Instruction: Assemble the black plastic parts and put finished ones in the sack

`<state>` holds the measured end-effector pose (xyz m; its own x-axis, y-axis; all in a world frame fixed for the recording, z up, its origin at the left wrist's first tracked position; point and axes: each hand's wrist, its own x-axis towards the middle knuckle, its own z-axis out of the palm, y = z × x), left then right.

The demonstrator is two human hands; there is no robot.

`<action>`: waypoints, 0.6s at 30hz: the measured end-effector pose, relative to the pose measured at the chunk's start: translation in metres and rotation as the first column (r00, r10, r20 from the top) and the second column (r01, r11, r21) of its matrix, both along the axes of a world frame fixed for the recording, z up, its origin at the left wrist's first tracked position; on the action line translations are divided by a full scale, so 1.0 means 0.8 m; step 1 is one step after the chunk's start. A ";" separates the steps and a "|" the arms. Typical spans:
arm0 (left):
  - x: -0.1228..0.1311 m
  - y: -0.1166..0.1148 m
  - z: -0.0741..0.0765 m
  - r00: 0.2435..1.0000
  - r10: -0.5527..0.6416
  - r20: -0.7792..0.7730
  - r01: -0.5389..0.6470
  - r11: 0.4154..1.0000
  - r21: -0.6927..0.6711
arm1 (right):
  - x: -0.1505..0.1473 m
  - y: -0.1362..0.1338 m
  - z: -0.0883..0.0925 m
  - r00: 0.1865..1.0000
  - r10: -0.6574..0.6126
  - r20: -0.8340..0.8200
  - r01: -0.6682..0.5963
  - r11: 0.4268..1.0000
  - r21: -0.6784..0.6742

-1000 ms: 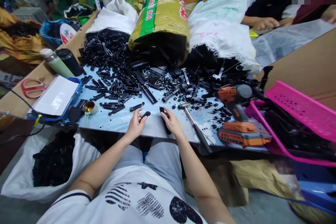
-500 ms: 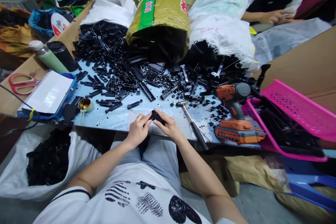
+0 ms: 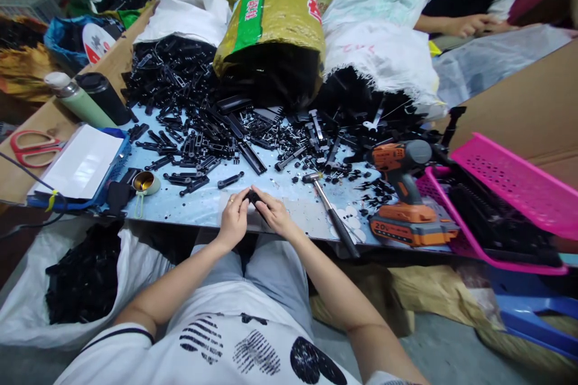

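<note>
Both hands meet at the front edge of the blue work surface around a small black plastic part (image 3: 253, 196). My left hand (image 3: 234, 221) pinches its left end between thumb and fingers. My right hand (image 3: 276, 214) grips it from the other side, and the fingers cover much of it. Which kind of part it is I cannot make out. A hammer (image 3: 332, 213) lies to the right of my hands, its handle towards me. Ahead on the surface rests a single black plastic arm (image 3: 230, 180), close to several similar pieces.
A cordless drill (image 3: 401, 192) stands right of the hammer, beside a pink basket (image 3: 478, 252) of black parts. Sacks, including a yellow one (image 3: 280, 12), spill black pieces along the back. At left are a metal cup (image 3: 145, 183), scissors (image 3: 34, 147) and bottles. A co-worker's hand (image 3: 472, 25) shows far right.
Both hands have moved slightly left together with the black plastic part, which is turned to a different angle between the fingers. The things on the work surface lie as before.
</note>
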<state>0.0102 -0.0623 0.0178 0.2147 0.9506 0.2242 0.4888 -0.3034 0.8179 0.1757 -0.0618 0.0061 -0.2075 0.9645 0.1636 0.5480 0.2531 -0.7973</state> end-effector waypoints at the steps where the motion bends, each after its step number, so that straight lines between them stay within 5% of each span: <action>1: -0.001 -0.004 -0.006 0.996 0.066 -0.061 -0.068 0.997 -0.025 | 0.012 0.017 0.004 0.993 -0.025 0.115 0.026 1.000 -0.007; 4: -0.007 -0.008 -0.014 0.940 0.036 -0.340 -0.029 0.999 0.024 | 0.055 0.080 0.017 0.824 -0.377 0.423 0.407 0.913 0.021; 6: -0.008 0.001 -0.012 0.843 -0.176 -0.509 0.243 0.967 0.069 | 0.080 0.123 0.024 0.643 -0.538 0.546 0.628 0.777 0.026; 8: -0.004 0.015 -0.006 0.684 -0.373 -0.627 0.503 0.864 0.034 | 0.096 0.158 0.028 0.573 -0.550 0.607 0.701 0.713 -0.016; 10: 0.002 0.028 -0.001 0.563 -0.435 -0.702 0.597 0.802 -0.018 | 0.106 0.181 0.031 0.598 -0.541 0.591 0.717 0.691 -0.094; 14: 0.002 0.042 0.000 0.542 -0.307 -0.782 0.490 0.872 -0.002 | 0.119 0.191 0.031 0.665 -0.622 0.412 0.733 0.650 -0.201; 18: -0.009 0.071 -0.004 0.555 -0.241 -0.796 0.384 0.923 -0.012 | 0.127 0.162 0.032 0.824 -0.565 0.042 0.561 0.803 -0.203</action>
<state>0.0028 -0.0054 0.0143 0.6498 0.7587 -0.0469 0.7583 -0.6427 0.1089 0.2774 0.0676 0.0319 0.3833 0.9225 -0.0449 0.5289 -0.2590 -0.8082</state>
